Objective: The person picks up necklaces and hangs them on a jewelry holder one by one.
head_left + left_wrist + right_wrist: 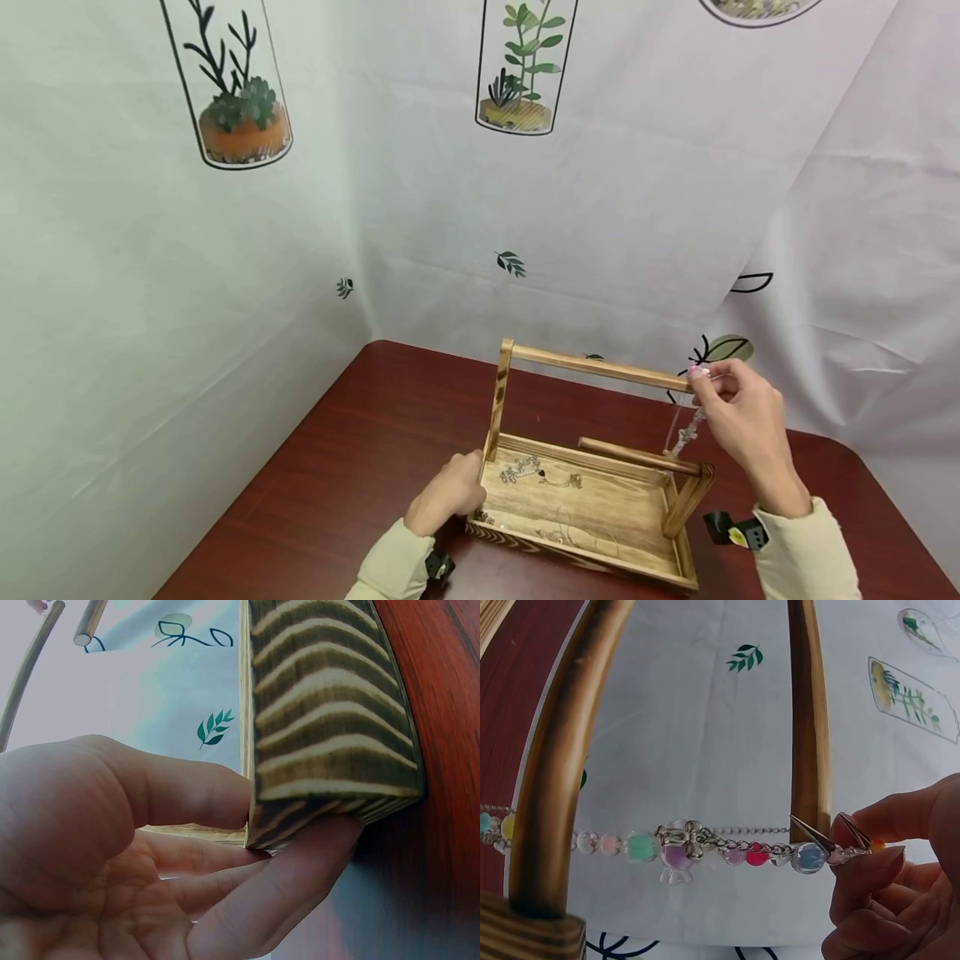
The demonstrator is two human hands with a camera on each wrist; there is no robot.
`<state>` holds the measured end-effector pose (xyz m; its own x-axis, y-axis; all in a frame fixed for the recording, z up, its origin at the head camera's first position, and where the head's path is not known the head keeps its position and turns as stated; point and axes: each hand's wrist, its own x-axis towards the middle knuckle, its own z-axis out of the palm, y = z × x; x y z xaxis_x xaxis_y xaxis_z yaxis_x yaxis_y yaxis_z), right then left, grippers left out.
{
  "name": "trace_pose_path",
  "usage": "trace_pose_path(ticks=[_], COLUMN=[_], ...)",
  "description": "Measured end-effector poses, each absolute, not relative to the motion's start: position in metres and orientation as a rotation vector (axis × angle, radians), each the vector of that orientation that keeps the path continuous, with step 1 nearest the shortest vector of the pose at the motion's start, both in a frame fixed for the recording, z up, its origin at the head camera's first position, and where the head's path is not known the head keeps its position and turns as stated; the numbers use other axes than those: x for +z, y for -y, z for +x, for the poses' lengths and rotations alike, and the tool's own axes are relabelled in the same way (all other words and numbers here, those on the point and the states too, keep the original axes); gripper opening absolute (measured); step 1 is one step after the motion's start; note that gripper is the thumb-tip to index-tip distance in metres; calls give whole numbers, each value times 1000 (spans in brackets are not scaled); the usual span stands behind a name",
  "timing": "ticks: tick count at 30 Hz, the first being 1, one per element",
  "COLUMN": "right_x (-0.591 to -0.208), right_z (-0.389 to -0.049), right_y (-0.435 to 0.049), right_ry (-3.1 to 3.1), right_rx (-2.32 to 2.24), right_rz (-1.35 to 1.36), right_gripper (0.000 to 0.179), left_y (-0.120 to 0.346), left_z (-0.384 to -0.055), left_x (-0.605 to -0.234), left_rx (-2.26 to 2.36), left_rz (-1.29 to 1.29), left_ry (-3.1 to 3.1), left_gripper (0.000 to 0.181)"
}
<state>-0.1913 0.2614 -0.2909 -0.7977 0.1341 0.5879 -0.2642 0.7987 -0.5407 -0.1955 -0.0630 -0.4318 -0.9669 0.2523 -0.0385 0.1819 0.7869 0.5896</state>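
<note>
L grip [447, 490] clasps 1 end of the wooden stand [330, 697] on the tabletop [420, 400]; prob. light, stiff, OK by its wall. R grip [750, 421] pinches 1 beaded strand [641, 846] at the upper bar's [600, 367] tip; prob. light, limp, slippery, fragile: hold by end, w/o tugging.

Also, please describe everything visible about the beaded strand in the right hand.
The beaded strand has glossy mint, purple, pink and blue beads, with silvery chain and a bow-like ornament. The right hand pinches it near the upper bar; it hangs past the lower bar. Whether it touches either bar is unclear.
</note>
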Motion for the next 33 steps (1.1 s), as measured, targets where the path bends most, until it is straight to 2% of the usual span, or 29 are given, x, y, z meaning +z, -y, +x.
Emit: trace_pose_path(ticks=[33], right_x=[-293], right_z=[-205], right_y=[-201], right_ry=[2367], right_rx=[845], right_rz=[254], right_gripper=[17], left_y=[65], left_z=[-195], left_x=[-433], left_rx=[927], left_rz=[369], left_ry=[-2885], left_gripper=[31])
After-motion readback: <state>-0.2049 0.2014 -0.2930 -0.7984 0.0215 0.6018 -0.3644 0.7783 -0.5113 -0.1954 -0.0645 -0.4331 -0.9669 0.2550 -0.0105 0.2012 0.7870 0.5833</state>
